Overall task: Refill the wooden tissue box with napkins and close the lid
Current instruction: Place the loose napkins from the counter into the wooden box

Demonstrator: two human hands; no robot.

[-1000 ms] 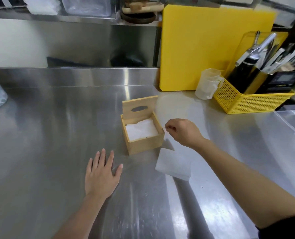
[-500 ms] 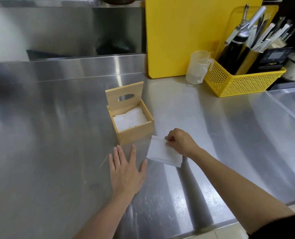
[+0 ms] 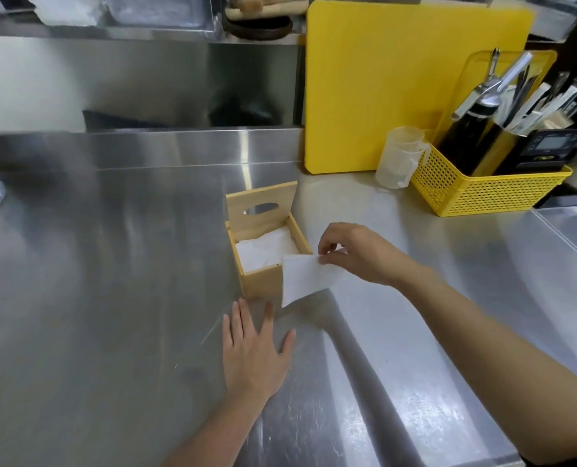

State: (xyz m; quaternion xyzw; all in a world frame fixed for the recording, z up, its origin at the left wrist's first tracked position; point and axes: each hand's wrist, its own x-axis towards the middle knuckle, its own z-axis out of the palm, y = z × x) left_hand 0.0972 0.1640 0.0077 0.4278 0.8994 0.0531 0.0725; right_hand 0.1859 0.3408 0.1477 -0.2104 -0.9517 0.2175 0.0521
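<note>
The wooden tissue box [image 3: 263, 284] stands in the middle of the steel counter. Its lid [image 3: 262, 207], with an oval slot, is tipped up at the back. White napkins [image 3: 263, 249] lie inside the box. My right hand [image 3: 358, 252] pinches a white napkin [image 3: 305, 278] by its upper edge, lifted off the counter and hanging over the box's near right corner. My left hand [image 3: 255, 352] lies flat on the counter just in front of the box, fingers spread, holding nothing.
A yellow cutting board [image 3: 381, 85] leans against the back wall. To its right are a clear measuring cup [image 3: 398, 160] and a yellow mesh basket [image 3: 482, 190] holding a dark bottle and utensils. A shelf with containers runs above the backsplash.
My right hand went down to the napkin on the counter, took hold of it and has lifted it to the box's right corner. My left hand slid closer to the box.
</note>
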